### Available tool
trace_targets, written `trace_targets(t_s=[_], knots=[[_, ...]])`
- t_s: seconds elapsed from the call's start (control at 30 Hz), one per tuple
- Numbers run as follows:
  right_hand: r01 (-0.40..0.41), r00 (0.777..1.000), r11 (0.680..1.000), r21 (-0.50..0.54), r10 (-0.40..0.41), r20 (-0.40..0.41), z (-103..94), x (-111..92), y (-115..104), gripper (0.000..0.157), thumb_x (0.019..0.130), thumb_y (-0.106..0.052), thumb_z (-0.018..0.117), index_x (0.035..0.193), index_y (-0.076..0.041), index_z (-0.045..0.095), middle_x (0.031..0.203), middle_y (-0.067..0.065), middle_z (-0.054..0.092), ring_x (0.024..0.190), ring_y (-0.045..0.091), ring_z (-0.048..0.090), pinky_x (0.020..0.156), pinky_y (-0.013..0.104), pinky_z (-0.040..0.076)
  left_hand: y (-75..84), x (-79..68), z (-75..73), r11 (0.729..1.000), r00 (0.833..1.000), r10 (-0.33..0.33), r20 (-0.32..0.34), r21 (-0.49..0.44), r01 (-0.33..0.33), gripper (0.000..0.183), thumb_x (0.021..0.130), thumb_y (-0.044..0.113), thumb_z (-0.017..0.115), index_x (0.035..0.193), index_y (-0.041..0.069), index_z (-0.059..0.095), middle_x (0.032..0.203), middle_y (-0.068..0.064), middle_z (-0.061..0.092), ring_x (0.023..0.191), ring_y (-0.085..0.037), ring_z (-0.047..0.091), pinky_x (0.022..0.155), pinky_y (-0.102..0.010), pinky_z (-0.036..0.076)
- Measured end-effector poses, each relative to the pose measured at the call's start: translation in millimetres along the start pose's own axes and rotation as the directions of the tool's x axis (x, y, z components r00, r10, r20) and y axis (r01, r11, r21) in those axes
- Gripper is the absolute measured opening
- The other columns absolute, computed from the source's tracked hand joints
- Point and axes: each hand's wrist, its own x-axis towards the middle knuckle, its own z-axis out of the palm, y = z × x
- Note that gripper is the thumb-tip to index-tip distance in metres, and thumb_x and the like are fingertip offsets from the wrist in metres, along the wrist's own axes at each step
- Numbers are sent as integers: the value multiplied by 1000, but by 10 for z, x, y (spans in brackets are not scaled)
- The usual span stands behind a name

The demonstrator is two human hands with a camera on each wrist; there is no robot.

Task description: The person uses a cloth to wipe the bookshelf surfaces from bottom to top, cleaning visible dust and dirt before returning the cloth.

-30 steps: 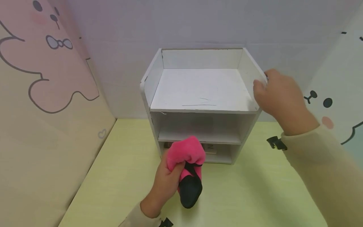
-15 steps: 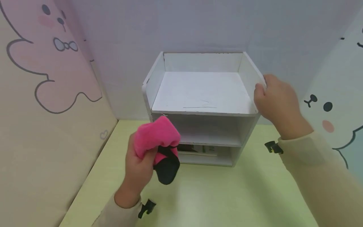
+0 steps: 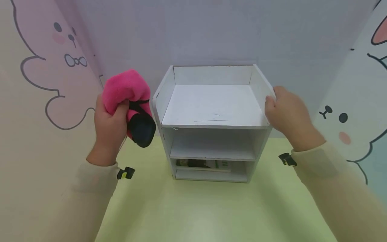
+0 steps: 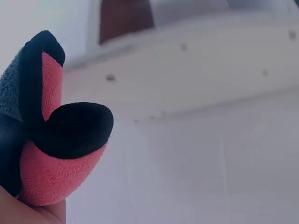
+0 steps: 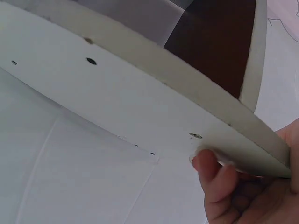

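Observation:
A white wooden shelf unit [image 3: 211, 102] with a walled top and two compartments below stands upright on the table. My left hand [image 3: 109, 131] grips a bunched pink cloth [image 3: 127, 88] with dark trim, raised beside the unit's upper left side panel [image 3: 163, 95]. In the left wrist view the cloth [image 4: 56, 175] shows folded layers, pink on one side and grey-blue on another, close to the white panel. My right hand [image 3: 287, 116] holds the upper edge of the right side panel; in the right wrist view its fingers [image 5: 217, 179] curl around that panel's outer face.
A flat printed item like a book [image 3: 222, 165] lies in the lowest compartment. The unit stands on a pale green tabletop [image 3: 193, 211]. Behind it is a plain pale wall [image 3: 211, 30], with cartoon-printed panels [image 3: 39, 111] at both sides.
My left hand has carried the pink cloth from in front of the lower compartments up and left to the unit's left side. My right hand keeps its hold on the right panel.

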Motion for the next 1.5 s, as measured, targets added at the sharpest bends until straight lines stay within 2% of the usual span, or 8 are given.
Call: trace_targets(t_s=[0.17,0.3,0.6,0.93,1.1,1.2,1.3,1.5], knots=[[-7,1000,999,51,6,13,40,21,3,67,109,-36,27,166,-6,6,165,26,22,143,54,31,109,71,28,-225,422,35,946,988,-148,44,298,129,39,98,30,61,133,17,49,121,0,55,110,-16,50,88,-36,40],[20,1000,999,47,-20,0,58,25,4,63,109,-33,27,165,-6,16,164,24,27,145,51,31,111,69,27,-294,746,87,877,970,-222,95,455,156,52,99,36,56,146,24,38,135,-3,52,119,-19,48,95,-43,41],[57,997,997,46,-54,-46,-10,-29,58,62,109,-32,27,164,-5,20,163,23,29,145,48,32,112,67,28,-317,1359,387,730,945,-264,193,680,65,53,101,28,47,154,28,43,145,1,52,127,-22,46,106,-44,41],[87,994,995,53,-83,-78,-65,-153,-6,60,108,-30,33,162,-5,27,161,22,35,144,47,35,112,65,29,-484,1662,636,573,896,-302,326,813,-103,55,105,20,43,158,33,41,144,-14,45,117,-37,51,100,-54,45],[97,991,994,44,-93,-91,-71,-218,-18,59,108,-29,33,162,-4,28,160,21,36,144,46,36,113,64,29,-512,1721,724,512,919,-225,324,842,-171,55,104,14,42,156,29,46,138,-19,47,103,-41,55,91,-54,46],[115,989,992,52,-109,-103,-62,-241,-48,59,108,-28,35,161,-3,31,160,21,37,144,45,37,113,63,30,-529,1738,735,488,917,-223,330,853,-187,56,103,11,42,155,28,48,134,-20,48,100,-41,54,87,-54,46],[135,986,989,58,-128,-106,-42,-240,-96,58,108,-28,35,160,-2,32,159,21,39,144,44,37,113,62,30,-540,1748,691,467,871,-288,397,853,-234,56,102,11,41,155,28,48,132,-21,49,103,-42,52,87,-54,46],[137,984,989,59,-129,-121,-25,-265,-130,57,107,-26,36,159,-2,34,157,21,41,142,45,40,112,63,32,-510,1753,630,498,734,-453,506,827,-262,62,102,9,34,160,29,40,147,-23,44,117,-44,48,101,-59,41]])
